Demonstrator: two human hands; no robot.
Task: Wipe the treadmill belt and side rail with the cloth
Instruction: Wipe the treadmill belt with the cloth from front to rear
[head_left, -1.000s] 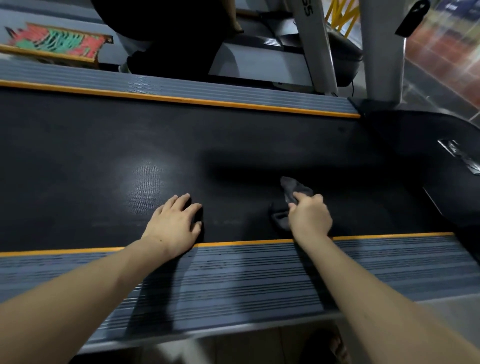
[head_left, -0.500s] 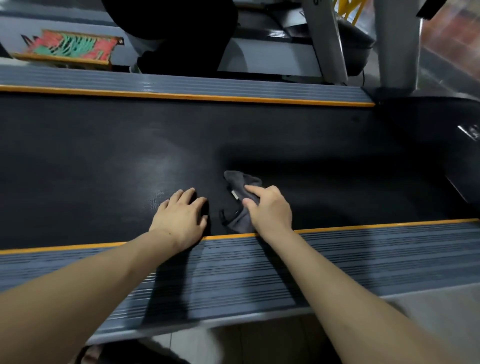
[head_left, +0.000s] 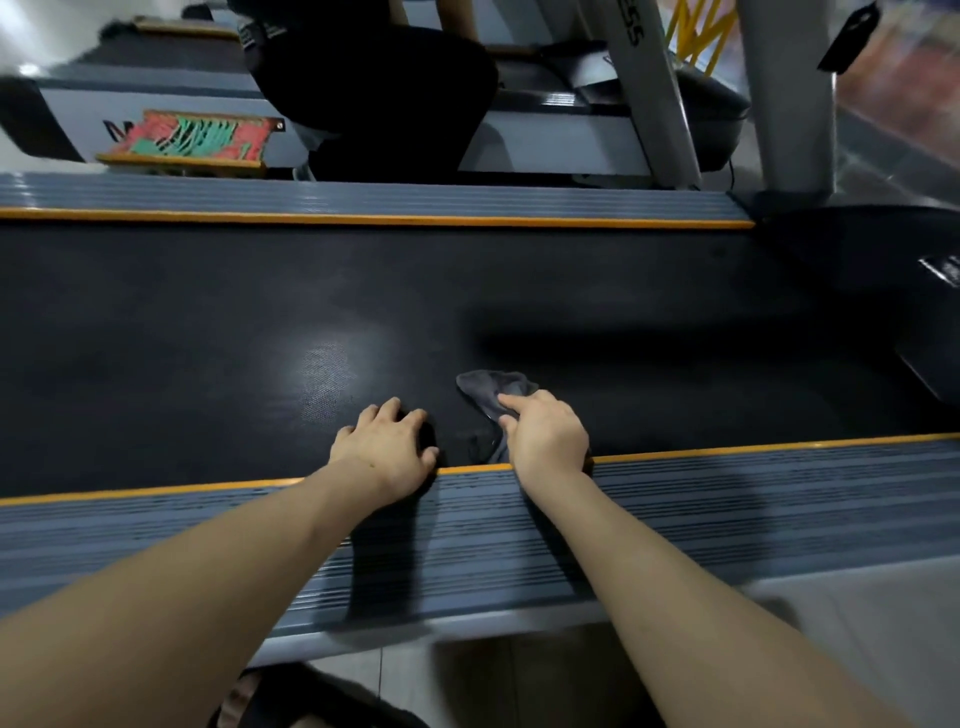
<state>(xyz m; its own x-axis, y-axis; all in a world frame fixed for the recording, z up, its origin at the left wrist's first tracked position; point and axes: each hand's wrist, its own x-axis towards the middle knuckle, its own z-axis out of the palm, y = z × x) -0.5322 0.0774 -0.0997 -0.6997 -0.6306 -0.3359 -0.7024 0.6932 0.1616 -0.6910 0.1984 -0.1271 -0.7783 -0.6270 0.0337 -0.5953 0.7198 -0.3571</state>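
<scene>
The right hand (head_left: 545, 441) grips a dark cloth (head_left: 496, 397) on the black belt (head_left: 208, 338) just beyond the near side rail (head_left: 727, 499), while the left hand (head_left: 387, 449) rests beside it, fingers slightly bent, holding nothing.

Blk belt (head_left: 208, 322), gray cloth (head_left: 488, 395), orange-edged gray rail (head_left: 727, 499).
</scene>
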